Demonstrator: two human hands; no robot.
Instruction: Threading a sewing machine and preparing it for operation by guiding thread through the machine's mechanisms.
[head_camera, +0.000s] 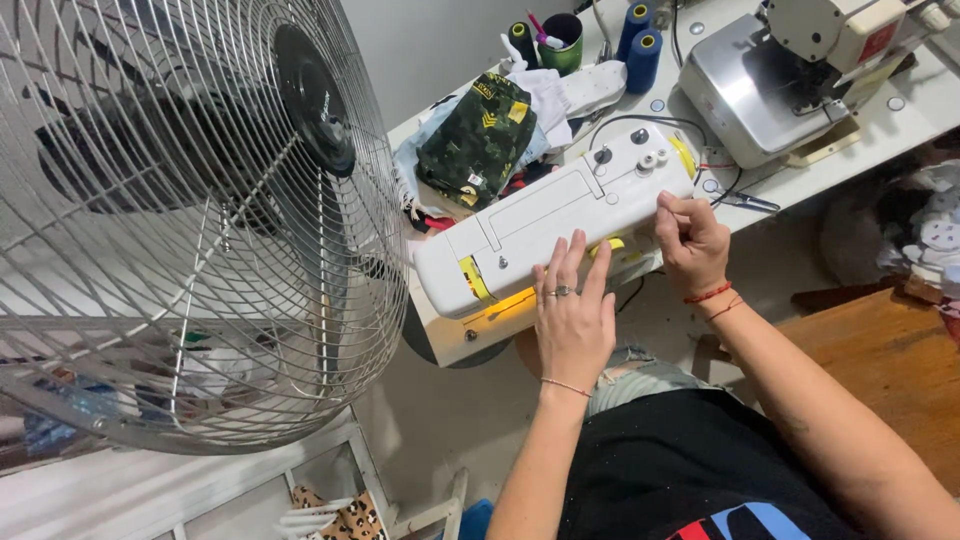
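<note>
A white sewing machine (560, 215) lies across the middle of the view, lit yellow underneath. My left hand (573, 318), with rings on its fingers, rests flat with fingers spread against the machine's front side. My right hand (692, 243) is curled at the machine's right end, fingers bent near the handwheel; whether it grips anything is hidden. Red string bracelets circle both wrists.
A large metal fan (180, 220) fills the left. Camouflage fabric (480, 135) and white cloth lie behind the machine. Thread cones (640, 50), a green cup (565, 40), a second grey machine (780, 80) and scissors (750, 203) sit on the white table. A wooden seat (890, 370) is at right.
</note>
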